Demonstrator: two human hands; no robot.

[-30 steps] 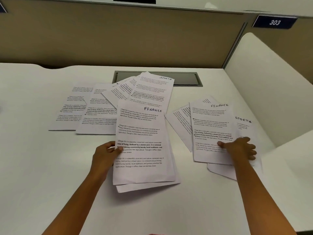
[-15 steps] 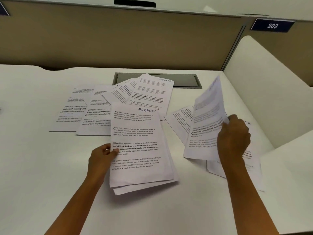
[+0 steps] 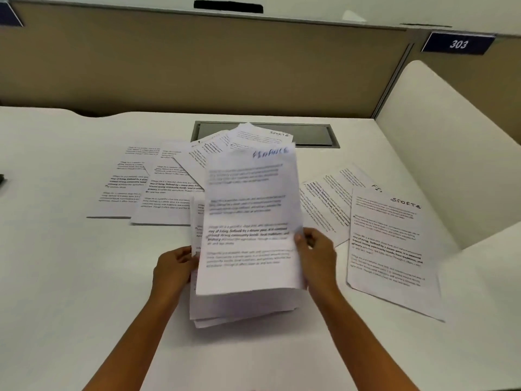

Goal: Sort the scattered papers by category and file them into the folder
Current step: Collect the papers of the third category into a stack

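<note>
Fingers [image 3: 300, 238] of right hand [image 3: 318, 258] pinch blurred FINANCE sheet [image 3: 248, 221]; left hand [image 3: 173, 268] grips half-hidden stack [image 3: 242, 309].

An office cubicle: white desk [image 3: 70, 277], tan partition [image 3: 197, 66], numbered plate "303" [image 3: 458, 44], cable hatch [image 3: 315, 135].

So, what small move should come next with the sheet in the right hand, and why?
Probably lay the FINANCE sheet flat on the stack under it and let go: the right hand pinches its edge, it hovers tilted over the stack, which the left hand grips.
</note>
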